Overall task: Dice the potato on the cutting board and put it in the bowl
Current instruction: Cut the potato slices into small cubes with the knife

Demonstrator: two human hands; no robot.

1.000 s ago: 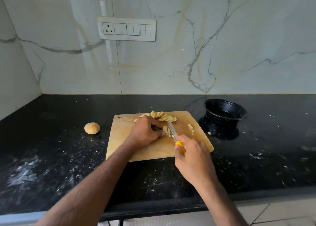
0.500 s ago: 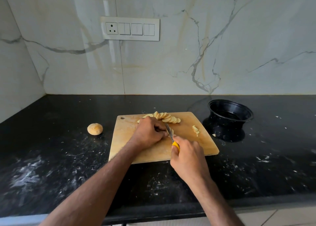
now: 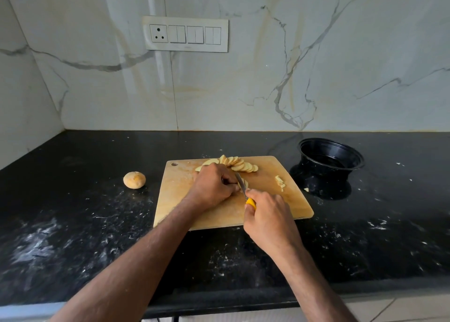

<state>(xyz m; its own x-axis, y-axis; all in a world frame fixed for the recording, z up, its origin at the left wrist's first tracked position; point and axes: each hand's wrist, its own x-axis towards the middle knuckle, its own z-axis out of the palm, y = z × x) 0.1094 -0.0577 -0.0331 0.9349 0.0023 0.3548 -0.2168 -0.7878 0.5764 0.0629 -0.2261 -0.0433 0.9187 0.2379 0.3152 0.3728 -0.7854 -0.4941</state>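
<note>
A wooden cutting board [image 3: 175, 200] lies on the black counter. A fan of potato slices [image 3: 239, 164] sits along its far edge, and a few diced bits [image 3: 280, 182] lie at its right. My left hand [image 3: 214, 188] curls over a small stack of slices [image 3: 244, 184] at the board's middle, hiding most of it. My right hand [image 3: 270, 222] grips a yellow-handled knife [image 3: 250, 203]; its blade [image 3: 240, 181] runs up against the left fingertips, on the stack. The black bowl [image 3: 314, 149] stands to the right of the board, and I see no potato in it.
A whole potato [image 3: 134, 180] rests on the counter left of the board. One small potato bit [image 3: 306, 189] lies on the counter by the bowl's base. White flecks cover the dark counter [image 3: 73, 224]. A marble wall with a switch panel [image 3: 186, 34] rises behind.
My right hand and the knife have moved left and forward, so the blade now lies tight against my left fingertips. My left hand stays curled on the slices.
</note>
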